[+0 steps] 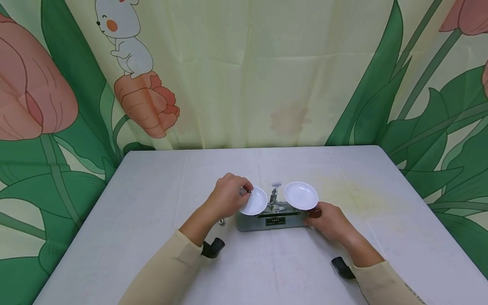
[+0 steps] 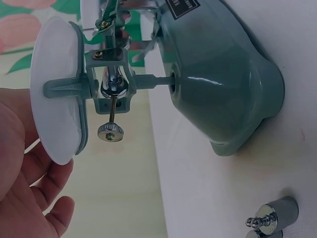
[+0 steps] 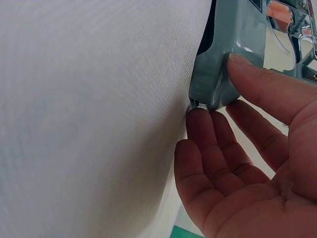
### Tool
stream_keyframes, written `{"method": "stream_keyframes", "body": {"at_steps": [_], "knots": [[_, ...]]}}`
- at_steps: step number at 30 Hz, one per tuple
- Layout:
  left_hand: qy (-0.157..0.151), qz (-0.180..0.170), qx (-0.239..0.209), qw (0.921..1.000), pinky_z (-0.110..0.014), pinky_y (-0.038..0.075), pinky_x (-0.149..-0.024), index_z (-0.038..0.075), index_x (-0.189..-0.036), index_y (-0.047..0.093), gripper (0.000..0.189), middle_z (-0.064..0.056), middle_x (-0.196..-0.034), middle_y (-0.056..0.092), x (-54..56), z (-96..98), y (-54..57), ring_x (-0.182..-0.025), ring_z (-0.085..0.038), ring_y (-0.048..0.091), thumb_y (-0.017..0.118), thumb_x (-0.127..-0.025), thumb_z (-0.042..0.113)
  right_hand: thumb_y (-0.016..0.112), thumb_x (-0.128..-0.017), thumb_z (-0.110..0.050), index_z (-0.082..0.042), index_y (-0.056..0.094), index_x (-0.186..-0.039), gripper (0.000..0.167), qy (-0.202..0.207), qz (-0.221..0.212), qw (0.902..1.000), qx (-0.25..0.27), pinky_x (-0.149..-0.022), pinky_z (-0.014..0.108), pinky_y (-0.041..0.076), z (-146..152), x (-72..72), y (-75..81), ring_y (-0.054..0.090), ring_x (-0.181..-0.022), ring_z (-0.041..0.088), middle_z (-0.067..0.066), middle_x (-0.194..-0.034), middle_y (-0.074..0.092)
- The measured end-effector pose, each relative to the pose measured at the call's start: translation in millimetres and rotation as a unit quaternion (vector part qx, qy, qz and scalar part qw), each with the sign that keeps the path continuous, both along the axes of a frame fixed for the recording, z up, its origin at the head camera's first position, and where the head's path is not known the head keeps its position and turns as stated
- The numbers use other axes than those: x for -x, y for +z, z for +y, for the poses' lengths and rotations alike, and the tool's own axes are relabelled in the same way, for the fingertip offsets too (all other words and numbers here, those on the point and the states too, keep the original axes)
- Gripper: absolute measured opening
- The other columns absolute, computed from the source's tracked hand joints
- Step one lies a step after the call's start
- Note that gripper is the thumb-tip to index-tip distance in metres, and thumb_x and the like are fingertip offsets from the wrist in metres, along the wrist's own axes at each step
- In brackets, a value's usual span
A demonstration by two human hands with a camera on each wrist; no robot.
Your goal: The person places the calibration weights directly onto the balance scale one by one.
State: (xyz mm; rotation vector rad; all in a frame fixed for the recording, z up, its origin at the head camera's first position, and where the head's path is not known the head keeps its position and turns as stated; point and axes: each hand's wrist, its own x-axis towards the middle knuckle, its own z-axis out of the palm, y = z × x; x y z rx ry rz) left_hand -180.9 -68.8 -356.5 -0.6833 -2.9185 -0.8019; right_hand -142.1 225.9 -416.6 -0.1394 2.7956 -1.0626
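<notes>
A grey-green balance scale (image 1: 251,224) with a white left pan (image 1: 256,205) and a white right pan (image 1: 301,195) stands on the table. My left hand (image 1: 228,195) is over the left pan, its fingertips pinching a small dark, shiny thing, apparently a metal weight (image 1: 248,191). In the left wrist view the left pan (image 2: 52,119) hides the thumb and index tip. My right hand (image 3: 247,163) grips the right end of the base (image 3: 218,79), thumb on its side and fingertips at its lower edge.
Two silver knobbed weights (image 2: 285,214) stand on the table left of the base. A knurled adjusting nut (image 2: 110,132) hangs below the left pan. The table (image 1: 171,262) has a white cloth, with a printed curtain (image 1: 244,84) behind it.
</notes>
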Motion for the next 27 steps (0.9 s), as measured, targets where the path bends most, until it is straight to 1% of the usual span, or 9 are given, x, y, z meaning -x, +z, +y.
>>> {"method": "stream_keyframes", "body": {"at_steps": [3,8,12,16,19,22,27], "knots": [[0.003,-0.008,0.005,1.0000,-0.047,0.043,-0.093,0.012,-0.102,0.076,0.012,0.000,-0.102,0.072,0.4,0.4,-0.3,-0.103,-0.024,0.055,0.073,-0.090,0.011,0.080,-0.082,-0.011,0.008,0.063,-0.117,0.043,-0.003,-0.003,1.0000,-0.001,-0.082,0.048,0.055,0.0,0.4,-1.2,0.065,-0.100,0.033,0.018,-0.109,0.069],[0.018,-0.034,0.007,0.9992,-0.046,0.042,-0.095,0.012,-0.106,0.075,0.015,0.000,-0.103,0.070,-0.4,1.2,0.0,-0.107,-0.023,0.054,0.074,-0.091,0.012,0.079,-0.083,-0.010,0.008,0.063,-0.118,0.043,-0.006,-0.010,0.9999,-0.002,-0.082,0.048,0.056,-0.4,1.7,-3.0,0.065,-0.101,0.034,0.018,-0.111,0.068],[0.025,-0.040,0.006,0.9989,-0.045,0.042,-0.095,0.012,-0.106,0.075,0.016,0.000,-0.103,0.069,-1.5,0.7,1.1,-0.108,-0.024,0.054,0.075,-0.091,0.013,0.079,-0.083,-0.010,0.008,0.062,-0.119,0.043,-0.008,-0.013,0.9999,0.000,-0.083,0.048,0.056,-0.7,1.8,-3.4,0.065,-0.102,0.034,0.019,-0.112,0.068],[0.027,-0.054,-0.015,0.9981,-0.039,0.049,-0.094,0.011,-0.110,0.074,0.018,-0.003,-0.108,0.068,-2.5,-1.3,1.5,-0.109,-0.024,0.055,0.074,-0.091,0.012,0.079,-0.084,-0.010,0.009,0.062,-0.120,0.044,-0.005,-0.012,0.9999,0.000,-0.083,0.048,0.056,-0.8,1.6,-2.8,0.065,-0.102,0.035,0.019,-0.112,0.068],[0.024,-0.061,-0.038,0.9971,-0.037,0.054,-0.091,0.009,-0.114,0.072,0.021,-0.005,-0.113,0.067,-3.5,-5.1,0.7,-0.112,-0.025,0.057,0.072,-0.092,0.011,0.079,-0.083,-0.011,0.009,0.062,-0.120,0.045,-0.006,-0.012,0.9999,-0.002,-0.082,0.047,0.056,-1.2,1.4,-2.5,0.065,-0.102,0.035,0.020,-0.113,0.068],[0.019,-0.054,-0.053,0.9970,-0.037,0.053,-0.093,0.008,-0.116,0.071,0.023,-0.004,-0.114,0.068,-4.5,-10.7,-0.5,-0.112,-0.024,0.060,0.072,-0.093,0.009,0.079,-0.083,-0.011,0.009,0.062,-0.120,0.045,-0.006,-0.010,0.9999,-0.003,-0.082,0.048,0.056,-1.4,1.7,-2.5,0.065,-0.103,0.035,0.020,-0.113,0.068],[0.018,-0.037,-0.069,0.9968,-0.038,0.053,-0.092,0.007,-0.113,0.070,0.022,-0.003,-0.110,0.069,-7.5,-21.2,-1.3,-0.106,-0.022,0.063,0.073,-0.091,0.007,0.079,-0.082,-0.012,0.009,0.062,-0.119,0.046,-0.006,-0.009,0.9999,-0.004,-0.082,0.048,0.056,-1.5,2.3,-3.1,0.065,-0.103,0.036,0.020,-0.113,0.068]]}}
